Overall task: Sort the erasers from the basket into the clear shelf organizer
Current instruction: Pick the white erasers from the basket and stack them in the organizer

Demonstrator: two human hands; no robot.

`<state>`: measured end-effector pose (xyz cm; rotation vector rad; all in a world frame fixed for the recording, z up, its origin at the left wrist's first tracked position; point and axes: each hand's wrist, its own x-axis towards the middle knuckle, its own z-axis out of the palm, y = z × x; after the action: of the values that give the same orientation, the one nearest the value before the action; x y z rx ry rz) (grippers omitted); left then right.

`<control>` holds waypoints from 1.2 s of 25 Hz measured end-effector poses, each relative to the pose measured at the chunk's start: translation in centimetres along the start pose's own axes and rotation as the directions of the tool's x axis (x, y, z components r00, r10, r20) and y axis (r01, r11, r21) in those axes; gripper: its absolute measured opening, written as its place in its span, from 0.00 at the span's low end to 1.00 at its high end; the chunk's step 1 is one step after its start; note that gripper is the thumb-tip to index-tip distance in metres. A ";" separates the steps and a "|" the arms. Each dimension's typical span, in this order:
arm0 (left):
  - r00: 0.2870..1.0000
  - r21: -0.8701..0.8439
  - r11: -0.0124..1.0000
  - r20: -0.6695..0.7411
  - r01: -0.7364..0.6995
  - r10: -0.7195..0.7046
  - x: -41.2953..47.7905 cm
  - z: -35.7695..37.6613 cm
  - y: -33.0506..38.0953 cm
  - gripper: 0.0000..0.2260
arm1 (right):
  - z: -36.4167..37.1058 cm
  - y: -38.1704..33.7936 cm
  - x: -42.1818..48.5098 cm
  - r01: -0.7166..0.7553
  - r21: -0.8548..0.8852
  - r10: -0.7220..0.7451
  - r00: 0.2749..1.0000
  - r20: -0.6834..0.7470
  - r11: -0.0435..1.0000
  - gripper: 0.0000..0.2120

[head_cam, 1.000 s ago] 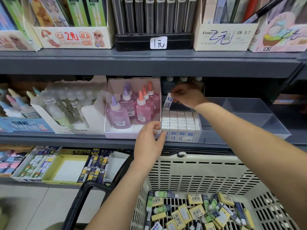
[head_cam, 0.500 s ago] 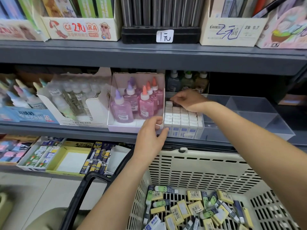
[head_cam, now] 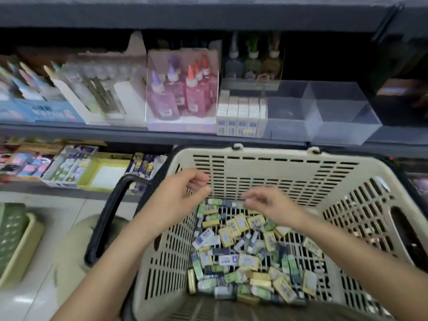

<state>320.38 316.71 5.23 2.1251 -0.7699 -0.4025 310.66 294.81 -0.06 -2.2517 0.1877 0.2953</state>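
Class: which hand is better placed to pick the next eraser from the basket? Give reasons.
Right, probably. The right hand hangs inside the basket directly over the erasers; the left hand is by the left wall, off the pile.

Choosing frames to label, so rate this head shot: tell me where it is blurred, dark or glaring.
Head view: motion blur throughout, worst on the glue bottles and shelf edge; labels on the erasers in the basket unreadable; left hand and right hand soft-edged; upper right recess dark; small glare patch on the floor.
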 end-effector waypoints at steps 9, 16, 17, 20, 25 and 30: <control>0.970 0.164 0.978 0.182 0.130 -0.159 -1.9 1.0 -1.3 0.11 | 13.8 1.4 5.0 0.294 -0.544 -0.135 0.940 0.314 0.786 0.20; 0.962 0.158 0.978 0.218 0.133 -0.166 -1.9 1.1 -1.5 0.12 | 11.9 2.3 5.0 0.245 -0.699 0.042 0.930 0.366 0.671 0.15; 0.960 0.162 0.978 0.225 0.135 -0.170 -1.9 1.1 -1.5 0.13 | 11.0 2.4 4.7 0.197 -0.673 0.062 0.938 0.340 0.713 0.13; 0.945 0.181 0.969 0.249 0.169 -0.211 -1.7 1.1 -1.5 0.15 | 8.2 2.4 3.3 -0.001 -0.392 0.081 0.979 0.187 0.920 0.10; 0.842 0.435 0.865 0.344 0.248 -0.415 -0.3 3.0 -0.9 0.26 | 6.0 1.1 1.1 -0.096 0.061 0.092 0.994 0.064 0.994 0.08; 0.668 -0.407 0.536 0.349 0.739 -0.657 1.7 7.8 0.0 0.20 | 6.0 -1.0 1.2 -0.031 0.323 0.052 0.997 -0.055 0.946 0.04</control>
<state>317.55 310.96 0.41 1.7836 0.1978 -1.0916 311.11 299.98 -3.40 -1.9354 0.2955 0.1994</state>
